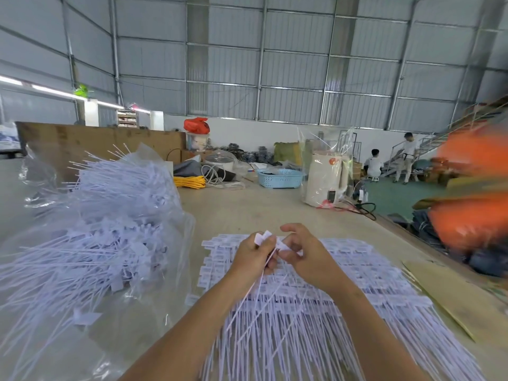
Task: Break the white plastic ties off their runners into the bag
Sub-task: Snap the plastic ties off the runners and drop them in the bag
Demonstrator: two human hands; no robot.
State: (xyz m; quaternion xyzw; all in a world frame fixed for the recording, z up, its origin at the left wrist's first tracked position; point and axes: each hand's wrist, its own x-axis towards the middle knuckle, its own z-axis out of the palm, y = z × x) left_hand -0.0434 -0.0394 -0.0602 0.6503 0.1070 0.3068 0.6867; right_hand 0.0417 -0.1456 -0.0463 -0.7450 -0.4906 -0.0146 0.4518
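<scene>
Your left hand (254,255) grips a few white ties (263,239) by their heads, fingers curled round them; your right hand (305,255) pinches one at 3 o'clock of it. Both hover over the stack of runners (365,273); the bag (110,215) of loose ties lies at 9 o'clock on the table (261,207).

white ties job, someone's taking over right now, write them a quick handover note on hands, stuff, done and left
Left hand: grips a small bunch of ties by their tag ends, tails hanging toward you.
Right hand: pinches one tie of that bunch, about to snap it free.
Clear bag: on the table to the left, already holding a large heap of loose ties.
Stack of ties on runners: spread flat under both hands.
Done: a good bagful.
Left: the whole stack in front, plus the bunch in hand, which has yet to go into the bag.
</scene>
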